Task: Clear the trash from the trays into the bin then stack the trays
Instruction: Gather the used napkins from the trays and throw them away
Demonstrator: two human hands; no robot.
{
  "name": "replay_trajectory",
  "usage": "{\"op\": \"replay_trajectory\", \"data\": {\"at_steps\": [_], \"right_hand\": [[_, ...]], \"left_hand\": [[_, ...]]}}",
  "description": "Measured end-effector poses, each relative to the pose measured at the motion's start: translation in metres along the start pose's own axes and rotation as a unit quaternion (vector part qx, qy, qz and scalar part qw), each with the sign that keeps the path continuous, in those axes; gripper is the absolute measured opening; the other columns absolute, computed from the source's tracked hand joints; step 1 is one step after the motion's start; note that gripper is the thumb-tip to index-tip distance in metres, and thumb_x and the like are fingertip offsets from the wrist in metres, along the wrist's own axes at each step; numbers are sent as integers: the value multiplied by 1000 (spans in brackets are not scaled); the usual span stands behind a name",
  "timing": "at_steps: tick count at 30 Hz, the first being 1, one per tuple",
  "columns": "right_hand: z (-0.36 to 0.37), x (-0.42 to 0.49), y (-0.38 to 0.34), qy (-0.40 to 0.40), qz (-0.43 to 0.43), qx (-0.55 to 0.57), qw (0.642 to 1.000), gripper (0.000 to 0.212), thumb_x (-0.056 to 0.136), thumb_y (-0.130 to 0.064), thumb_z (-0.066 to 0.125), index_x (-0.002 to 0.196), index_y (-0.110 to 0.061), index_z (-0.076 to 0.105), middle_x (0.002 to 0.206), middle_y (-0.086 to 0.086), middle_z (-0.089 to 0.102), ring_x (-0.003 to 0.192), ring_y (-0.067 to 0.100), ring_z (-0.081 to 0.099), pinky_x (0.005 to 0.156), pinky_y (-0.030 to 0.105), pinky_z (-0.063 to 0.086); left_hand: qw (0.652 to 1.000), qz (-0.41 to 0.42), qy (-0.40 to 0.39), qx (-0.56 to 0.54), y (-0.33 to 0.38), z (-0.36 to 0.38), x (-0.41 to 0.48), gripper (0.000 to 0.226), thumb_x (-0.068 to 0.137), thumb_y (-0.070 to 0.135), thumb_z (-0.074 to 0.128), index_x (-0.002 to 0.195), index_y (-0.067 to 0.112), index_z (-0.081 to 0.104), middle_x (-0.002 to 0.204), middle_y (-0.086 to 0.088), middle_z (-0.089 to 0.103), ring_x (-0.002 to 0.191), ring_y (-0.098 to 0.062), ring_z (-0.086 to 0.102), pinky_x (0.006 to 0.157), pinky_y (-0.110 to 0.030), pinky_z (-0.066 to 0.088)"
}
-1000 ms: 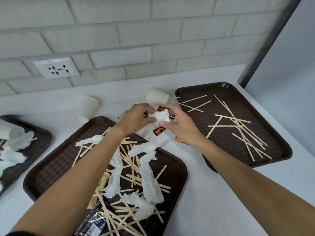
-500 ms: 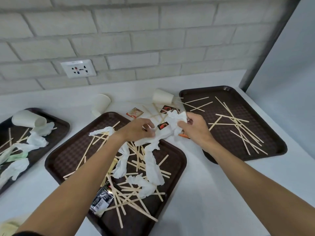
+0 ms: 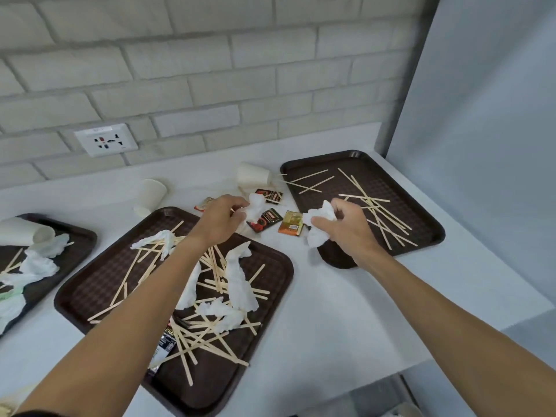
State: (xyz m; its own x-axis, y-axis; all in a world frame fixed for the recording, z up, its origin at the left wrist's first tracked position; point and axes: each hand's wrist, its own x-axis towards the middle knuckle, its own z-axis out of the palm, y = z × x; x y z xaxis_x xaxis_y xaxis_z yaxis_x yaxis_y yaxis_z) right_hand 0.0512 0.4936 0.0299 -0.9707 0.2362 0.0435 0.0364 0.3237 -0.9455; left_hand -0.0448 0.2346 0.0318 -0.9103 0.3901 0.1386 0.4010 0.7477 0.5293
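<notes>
The light was bright, even and soft; the white worktop (image 3: 340, 299) showed only faint shadows along the middle tray (image 3: 289, 275). The wide lens bent the brick wall (image 3: 192, 67) lines near the edges. Fine details looked slightly soft.

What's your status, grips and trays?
Right grip holds crumpled tissue; left grip pinches second tissue. Middle tray full of sticks. Sachets loose on counter.

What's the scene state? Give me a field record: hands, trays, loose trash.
left hand: pinches small tissue above the counter
right hand: grips crumpled tissue at right tray's left edge
middle tray: stir sticks, tissues, a wrapper
right tray: stir sticks only
left tray: cup, tissues, sticks
counter: two tipped paper cups, sachets
stacked: no
</notes>
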Motion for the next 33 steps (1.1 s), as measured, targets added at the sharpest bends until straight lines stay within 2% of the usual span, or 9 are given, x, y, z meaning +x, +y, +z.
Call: {"op": "replay_trajectory", "data": {"at_steps": [2,4,7,10,16,20,25,30,33], "right_hand": [[-12,-14,3,3,17,-5,1000,24,80,-13,75,92,-10,54,92,11,64,80,22,65,59,28,51],[-26,-33,6,12,19,22,1000,30,81,-9,73,104,-18,56,97,4,61,83,15,64,58,21,52],[-53,-67,18,20,-8,17,1000,33,81,-10,73,108,-25,61,106,-8,61,91,5,59,72,20,50],[-85,-104,37,14,21,11,1000,31,80,-19,77,106,-28,64,110,-12,61,99,10,60,80,26,53],[-145,-193,85,59,100,8,993,25,88,-21,73,110,-27,62,110,-15,56,101,9,57,74,14,46],[-169,-257,128,134,137,23,981,18,85,-8,74,92,-24,67,104,0,66,95,21,65,84,33,58],[-183,-339,186,150,226,-33,962,15,82,-7,73,87,-20,66,87,-5,64,79,15,60,69,25,48],[-188,-389,252,155,310,-83,934,9,81,-9,70,86,-15,65,89,2,68,85,22,63,72,31,51],[-179,-405,300,149,359,-90,917,8,83,-13,69,90,-11,65,86,2,65,78,18,59,60,25,45]], "left_hand": [[1000,20,6,-9,23,1,-4,30,97,11,56,127,10,63,127,-5,61,112,-22,58,93,-26,40],[998,48,-9,-26,48,8,-11,34,96,8,56,129,15,61,128,-3,61,106,-17,59,90,-23,42],[995,74,-51,-51,86,29,-28,43,96,6,54,134,28,58,117,0,61,87,-7,59,78,-16,43],[988,116,-94,-49,123,55,-50,48,98,6,52,140,27,53,120,4,60,87,1,56,75,-4,39],[977,125,-157,-77,201,123,-111,27,99,10,53,117,18,72,116,12,66,101,-2,59,77,-2,39],[963,132,-205,-113,233,173,-159,13,91,20,68,102,27,72,107,12,68,94,-3,61,83,-14,49],[941,112,-294,-124,253,246,-214,13,84,10,72,88,21,67,89,10,61,76,-5,53,64,-6,38],[918,63,-369,-128,244,321,-246,9,89,12,68,90,21,67,91,13,61,84,-2,55,69,-9,37],[911,8,-391,-134,227,379,-259,10,88,12,67,87,22,67,90,13,65,87,-7,58,65,-6,37]]}}
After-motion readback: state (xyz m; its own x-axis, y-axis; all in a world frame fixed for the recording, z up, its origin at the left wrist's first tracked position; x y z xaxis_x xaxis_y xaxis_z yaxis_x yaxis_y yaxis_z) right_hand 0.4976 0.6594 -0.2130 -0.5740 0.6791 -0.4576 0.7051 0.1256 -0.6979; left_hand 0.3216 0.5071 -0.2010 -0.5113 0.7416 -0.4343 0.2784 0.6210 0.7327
